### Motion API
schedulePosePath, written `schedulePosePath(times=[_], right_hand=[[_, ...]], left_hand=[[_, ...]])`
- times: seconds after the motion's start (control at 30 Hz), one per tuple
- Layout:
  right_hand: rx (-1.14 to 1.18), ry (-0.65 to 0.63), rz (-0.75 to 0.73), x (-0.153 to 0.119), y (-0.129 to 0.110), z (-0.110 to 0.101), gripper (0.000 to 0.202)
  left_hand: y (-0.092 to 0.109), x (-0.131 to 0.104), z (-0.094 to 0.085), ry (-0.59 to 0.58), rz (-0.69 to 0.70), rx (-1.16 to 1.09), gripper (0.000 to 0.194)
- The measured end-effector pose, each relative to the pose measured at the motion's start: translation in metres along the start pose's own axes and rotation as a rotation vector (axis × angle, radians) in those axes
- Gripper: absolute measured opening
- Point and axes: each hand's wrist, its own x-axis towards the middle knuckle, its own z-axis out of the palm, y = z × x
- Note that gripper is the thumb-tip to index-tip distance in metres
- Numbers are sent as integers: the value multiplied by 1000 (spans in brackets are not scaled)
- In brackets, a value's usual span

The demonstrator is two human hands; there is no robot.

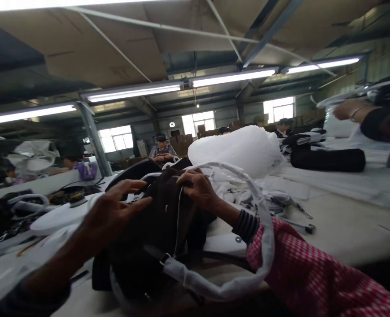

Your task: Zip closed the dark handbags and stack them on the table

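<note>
Workshop space is being lit by tube lamps (234,78), and the pale table (353,233) is being occupied by a heap of white plastic (236,147), a black roll (327,160) and loose metal clips (309,229). Between the two hands, directly in front of the person, a dark bag (155,224) is being supported by the table. Its zip (178,215) is being presented lengthwise, running from the upper edge down toward the near side with a slight lean. At the zip's upper end, the bag's edge is being pinched between thumb and bent fingers of the right hand (198,188), which is being placed nearer to the zip than the left hand (115,207). Left fingers are being held spread, thumb apart, at the bag's upper left side; whether contact is being made cannot be told. Below the right forearm, a white-wrapped strap (267,237) is being looped outward from a buckle (164,259). At far right, another person's hand (348,110) is being extended over the table.
</note>
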Motion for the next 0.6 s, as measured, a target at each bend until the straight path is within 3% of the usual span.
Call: schedulePosePath(times=[0.07, 0.13, 0.23, 0.37, 0.5, 0.6], right_hand=[[108, -25, 53, -11, 5, -12, 33], [211, -64, 82, -22, 10, -26, 33], [353, -107, 168, -45, 15, -44, 25], [511, -128, 500, -88, 24, -49, 11], [733, -100, 902, -114, 30, -27, 36], [881, -165, 895, -106, 21, -8, 47]], left_hand=[[17, 3, 49, -18, 236, 118, 59], [30, 4, 91, -5, 307, 268, 74], [32, 10, 122, 25, 313, 388, 60], [17, 30, 109, 37, 266, 401, 39], [15, 48, 86, 107, 243, 385, 38], [23, 49, 75, 116, 288, 422, 43]])
